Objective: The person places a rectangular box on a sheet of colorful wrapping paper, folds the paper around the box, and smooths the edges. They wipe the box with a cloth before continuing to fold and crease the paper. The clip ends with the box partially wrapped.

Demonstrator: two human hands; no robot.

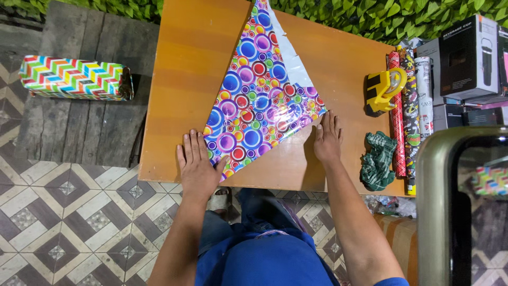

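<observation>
A sheet of glossy wrapping paper [257, 100] printed with coloured circles lies folded into a triangle on the orange wooden table [185, 69]; a strip of its white underside shows along the upper right edge. My left hand [197, 167] rests flat on the table at the paper's lower left corner, thumb touching the paper's edge. At the right corner, my right hand [328, 139] lies flat on the table, its fingertips against the paper's edge. Neither hand grips anything.
A yellow tape dispenser [383, 90], rolls of wrapping paper [410, 106] and a green crumpled cloth [377, 160] lie at the table's right end. Dark boxes [465, 58] stand further right. A zigzag-patterned wrapped box [74, 78] sits on a wooden bench to the left. A metal-framed object [439, 212] blocks the lower right.
</observation>
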